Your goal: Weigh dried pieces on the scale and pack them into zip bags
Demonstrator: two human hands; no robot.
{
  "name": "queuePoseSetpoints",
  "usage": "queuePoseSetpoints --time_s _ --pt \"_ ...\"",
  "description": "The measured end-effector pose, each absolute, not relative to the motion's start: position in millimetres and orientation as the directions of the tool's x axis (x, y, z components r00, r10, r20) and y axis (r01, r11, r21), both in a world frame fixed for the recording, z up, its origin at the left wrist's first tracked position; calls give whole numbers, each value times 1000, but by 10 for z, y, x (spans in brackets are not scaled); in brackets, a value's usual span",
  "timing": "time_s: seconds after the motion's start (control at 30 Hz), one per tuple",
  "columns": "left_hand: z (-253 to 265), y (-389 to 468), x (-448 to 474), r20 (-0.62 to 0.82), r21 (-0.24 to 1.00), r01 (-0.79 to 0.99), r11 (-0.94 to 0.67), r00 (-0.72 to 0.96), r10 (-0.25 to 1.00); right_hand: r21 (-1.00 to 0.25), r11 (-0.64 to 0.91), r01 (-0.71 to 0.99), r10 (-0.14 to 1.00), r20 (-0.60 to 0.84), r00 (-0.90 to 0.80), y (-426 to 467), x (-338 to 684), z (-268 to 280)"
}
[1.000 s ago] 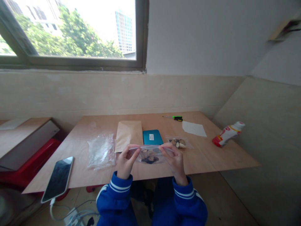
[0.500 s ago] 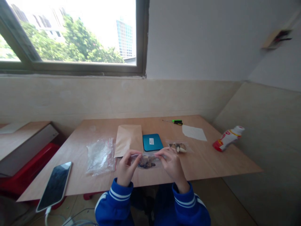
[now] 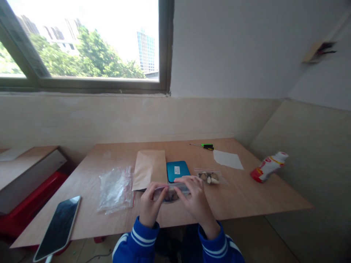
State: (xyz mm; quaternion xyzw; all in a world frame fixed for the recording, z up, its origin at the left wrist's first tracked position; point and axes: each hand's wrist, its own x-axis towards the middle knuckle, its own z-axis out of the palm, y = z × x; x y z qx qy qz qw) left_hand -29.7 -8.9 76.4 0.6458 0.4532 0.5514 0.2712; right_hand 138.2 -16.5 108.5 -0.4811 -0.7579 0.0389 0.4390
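Both hands grip the top edge of a clear zip bag (image 3: 171, 197) with dark and brown pieces in it, held over the near side of the table. My left hand (image 3: 151, 204) pinches the bag's left part between thumb and fingers. My right hand (image 3: 193, 195) pinches the top edge nearer the middle, its fingers covering the right part. Just beyond the hands lie a brown paper bag (image 3: 150, 166) and a teal flat square box (image 3: 178, 170) with a white label. A second zip bag (image 3: 210, 177), holding brown and pale pieces, rests to the right.
A stack of empty clear bags (image 3: 115, 188) lies left on the wooden table (image 3: 233, 199). A phone (image 3: 59, 228) with a cable sits at the left edge. Further back are a screwdriver (image 3: 207, 146) and white paper (image 3: 228, 159). A red-and-white bottle (image 3: 269, 167) leans at right.
My right hand has slid left along the bag's top edge, closer to my left hand. The whole scene sits slightly lower as the head view tilts up.
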Motion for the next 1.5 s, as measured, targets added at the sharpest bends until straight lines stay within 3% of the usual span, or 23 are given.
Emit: queuePoseSetpoints --time_s 0.37,0.53,0.8,1.27,1.5 --pt "879 -124 -198 559 757 393 -521 23 829 -442 568 694 694 710 -117 -51 1335 950" --pt "860 -115 -173 591 729 420 -540 12 807 -469 540 699 733 671 -116 -56 1323 942" --pt "799 -60 -259 581 749 390 -536 2 814 -588 530 611 825 525 -210 -70 1341 980" --pt "751 -56 -227 563 757 384 -528 28 826 -511 524 681 752 654 -87 8 1225 831" --pt "715 -63 -258 472 861 271 -430 -114 874 -606 522 601 790 609 -72 -47 1236 853"
